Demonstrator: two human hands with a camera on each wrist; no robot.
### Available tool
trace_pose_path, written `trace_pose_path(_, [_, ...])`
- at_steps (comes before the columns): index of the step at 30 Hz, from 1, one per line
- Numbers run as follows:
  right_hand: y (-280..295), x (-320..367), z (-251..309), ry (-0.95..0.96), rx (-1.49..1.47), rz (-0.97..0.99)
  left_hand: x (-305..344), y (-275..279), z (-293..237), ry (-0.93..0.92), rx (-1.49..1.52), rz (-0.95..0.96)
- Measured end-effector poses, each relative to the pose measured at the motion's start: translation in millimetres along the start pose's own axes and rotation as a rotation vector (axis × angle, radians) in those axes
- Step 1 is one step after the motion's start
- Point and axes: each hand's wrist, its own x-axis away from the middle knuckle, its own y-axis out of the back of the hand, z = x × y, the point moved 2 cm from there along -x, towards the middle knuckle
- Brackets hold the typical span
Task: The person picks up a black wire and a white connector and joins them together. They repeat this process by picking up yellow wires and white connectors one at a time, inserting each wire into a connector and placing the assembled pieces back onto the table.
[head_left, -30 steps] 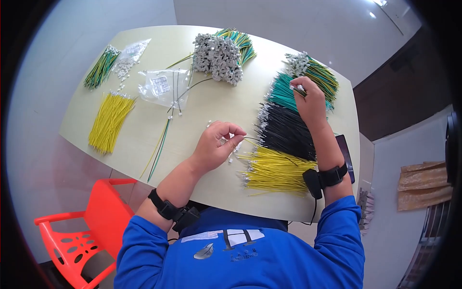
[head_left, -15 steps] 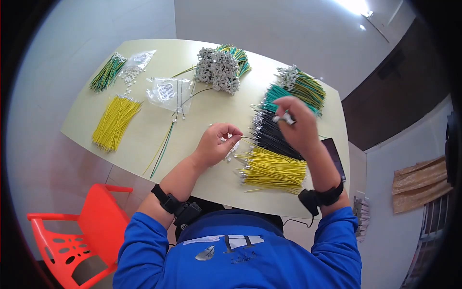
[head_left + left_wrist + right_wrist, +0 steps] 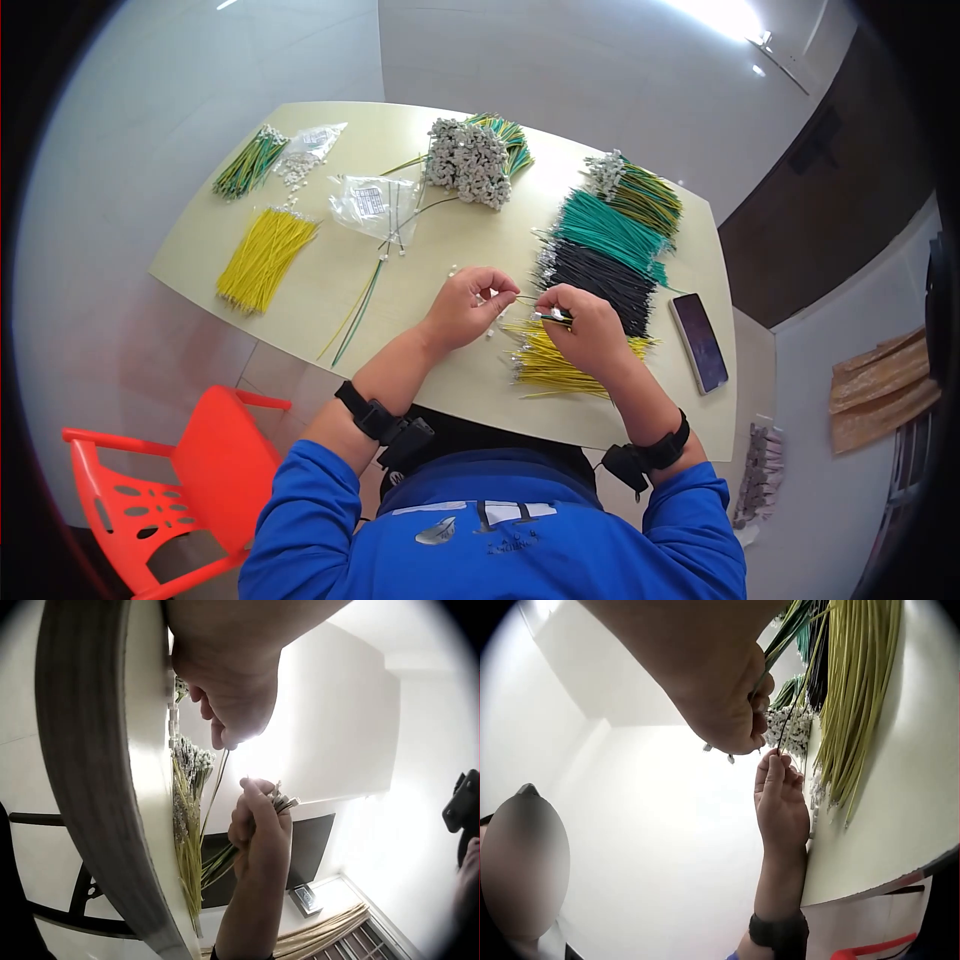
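Note:
My left hand [image 3: 464,312] pinches the ends of a black wire [image 3: 785,729] and a yellow one between thumb and forefinger, over the near middle of the table. Just to its right, my right hand [image 3: 592,335] grips a small bunch of green and yellow wires [image 3: 782,636] whose white connectors [image 3: 285,802] stick out past the fingers. The fingertips of both hands are close to each other. Under the right hand lies a pile of yellow wires [image 3: 545,372], with black wires [image 3: 600,285] and green wires [image 3: 612,228] stacked beyond it.
Loose white connectors lie under the left hand. A big bundle of connector-tipped wires [image 3: 468,165] stands at the back. On the left are a clear bag [image 3: 360,205] and another yellow wire pile [image 3: 265,262]. A phone [image 3: 700,342] lies at the right edge; a red chair [image 3: 225,450] stands lower left.
My right hand has come from over the green wires down and left to beside the left hand, still gripping its bunch. The left hand keeps its pinch in nearly the same place.

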Motion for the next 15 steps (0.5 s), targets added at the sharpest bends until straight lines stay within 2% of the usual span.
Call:
trace_pose_path(3, [-2.4,2.1,-4.0,0.007,-0.024,-0.066,1.5,0.3,-1.9,-0.004,-0.041,-0.012])
trace_pose_path(8, [-8.1,7.5,-7.2,-0.043,-0.069,-0.061,2.5,-0.2,0.2,-0.031,-0.015,-0.016])
trace_pose_path(12, [-0.4,9.6,1.1,0.030,-0.095,-0.086,3.0,-0.7,2.2,-0.016,0.035,-0.004])
trace_pose_path(15, [7.7,10.7,7.4,0.106,-0.091,-0.015,2.4,-0.5,11.1,0.023,0.123,-0.016])
